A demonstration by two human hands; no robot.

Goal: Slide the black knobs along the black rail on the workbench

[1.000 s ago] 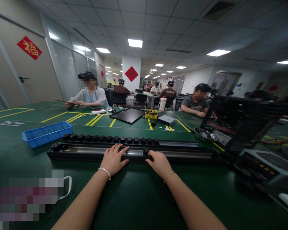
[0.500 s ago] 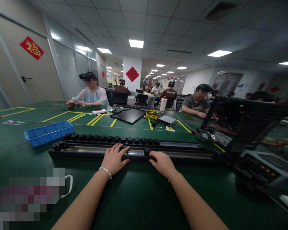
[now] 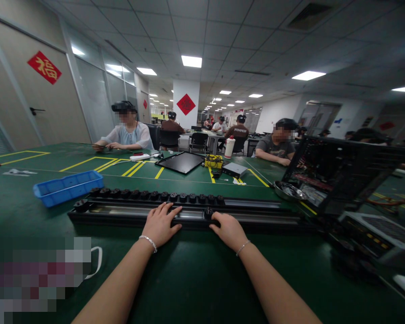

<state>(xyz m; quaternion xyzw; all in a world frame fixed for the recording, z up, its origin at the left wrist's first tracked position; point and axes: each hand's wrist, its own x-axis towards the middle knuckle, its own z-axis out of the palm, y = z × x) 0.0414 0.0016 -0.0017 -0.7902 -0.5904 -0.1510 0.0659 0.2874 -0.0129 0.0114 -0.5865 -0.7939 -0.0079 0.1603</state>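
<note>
A long black track (image 3: 121, 219) with a shiny metal strip lies across the table in front of me. My left hand (image 3: 159, 223) rests on it with fingers spread. On the same track, my right hand (image 3: 227, 228) has its curled fingers at the right side of a small black socket module (image 3: 208, 213); the fingertips are partly hidden behind the hand. Another black module (image 3: 82, 206) sits at the track's left end. Just behind lies a second black track (image 3: 253, 203), carrying a row of several like modules (image 3: 154, 195) along its left part.
A blue plastic bin (image 3: 69, 188) stands behind the tracks at left. To the right are a metal bowl (image 3: 285, 191), an open computer case (image 3: 337, 171) and a power supply (image 3: 374, 231). Farther back lie a black panel (image 3: 180, 163) and a yellow block (image 3: 213, 161). Two people sit opposite.
The module at my right hand sits very slightly farther right along the track. Both hands look almost still, the left one spread on the track as before.
</note>
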